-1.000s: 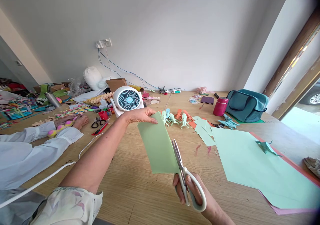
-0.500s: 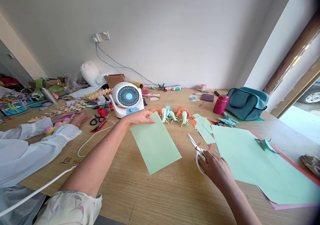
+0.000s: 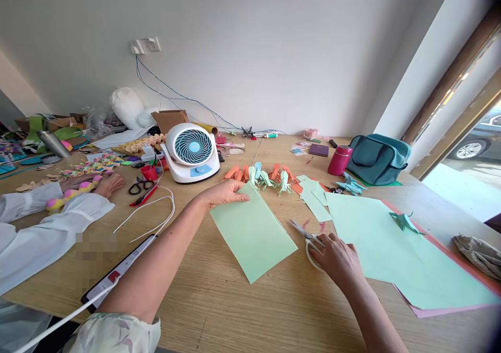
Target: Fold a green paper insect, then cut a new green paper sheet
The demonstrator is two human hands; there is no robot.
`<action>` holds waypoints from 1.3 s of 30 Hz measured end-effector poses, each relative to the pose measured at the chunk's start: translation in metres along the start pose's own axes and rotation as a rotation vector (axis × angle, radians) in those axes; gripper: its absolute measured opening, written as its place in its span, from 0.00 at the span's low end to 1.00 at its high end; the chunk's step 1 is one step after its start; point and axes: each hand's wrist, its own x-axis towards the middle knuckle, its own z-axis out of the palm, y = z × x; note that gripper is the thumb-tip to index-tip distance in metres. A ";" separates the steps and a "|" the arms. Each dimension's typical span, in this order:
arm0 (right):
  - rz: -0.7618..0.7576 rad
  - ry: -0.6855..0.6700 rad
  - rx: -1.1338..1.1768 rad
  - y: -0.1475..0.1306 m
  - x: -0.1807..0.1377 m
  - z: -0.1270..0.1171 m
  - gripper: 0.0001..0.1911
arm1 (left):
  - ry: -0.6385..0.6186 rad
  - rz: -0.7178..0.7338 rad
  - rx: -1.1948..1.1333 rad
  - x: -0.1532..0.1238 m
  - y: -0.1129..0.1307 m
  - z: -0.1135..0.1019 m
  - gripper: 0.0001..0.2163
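Note:
My left hand pinches a light green sheet of paper at its top corner, thumb on top. The sheet slants over the wooden table, and a second layer's edge shows along its right side. To the right, my right hand has its fingers on the white handle of a pair of scissors. Their blades point away and to the left, low over the table, apart from the sheet. Smaller cut green pieces lie just beyond the scissors. Folded paper figures in orange, green and blue stand past the sheet.
Large green sheets lie at the right. Behind them are a pink flask and a teal bag. A white fan stands back left. A phone lies beside my left forearm; another person's hand rests farther left.
The view has swung a little to the right. My left hand has brought the sheet right, nearer the scissors. The scissors lie lower and flatter. The phone now shows beside my forearm.

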 end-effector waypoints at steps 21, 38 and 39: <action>0.061 -0.147 1.391 -0.018 -0.003 -0.020 0.23 | 0.144 -0.033 -0.258 0.001 -0.022 0.021 0.18; 0.161 0.019 1.401 -0.029 -0.001 -0.002 0.21 | 0.382 -0.010 -0.445 0.019 -0.050 0.046 0.18; 0.155 0.017 1.407 -0.030 -0.001 -0.001 0.20 | 0.396 -0.016 -0.476 0.020 -0.050 0.048 0.18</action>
